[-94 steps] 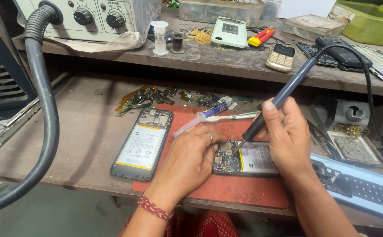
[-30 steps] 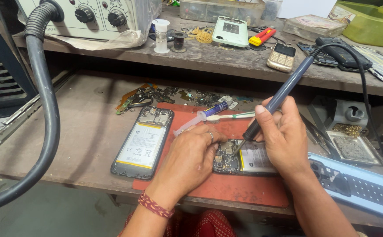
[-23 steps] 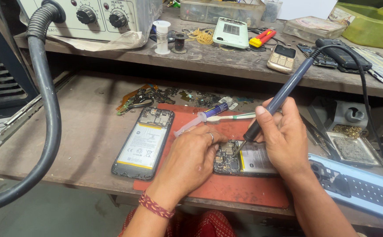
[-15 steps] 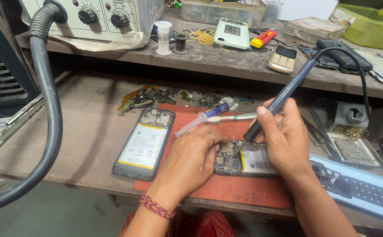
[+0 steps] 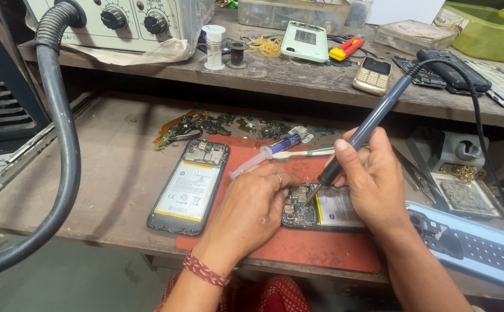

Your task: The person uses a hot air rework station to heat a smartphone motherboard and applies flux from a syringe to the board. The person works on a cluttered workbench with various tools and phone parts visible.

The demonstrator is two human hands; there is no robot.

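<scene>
Bare forearms, little worn

On my left hand (image 5: 251, 203) I see a thin ring on one finger; a red-and-white braided thread band circles that wrist; my right hand (image 5: 373, 179) is plain; red patterned cloth covers my lap.

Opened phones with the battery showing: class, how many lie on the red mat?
2. One phone lies untouched on the mat's left side; the other phone is mid-mat under both hands, left hand steadying it, right hand holding a soldering iron. Others may be hidden.
</scene>
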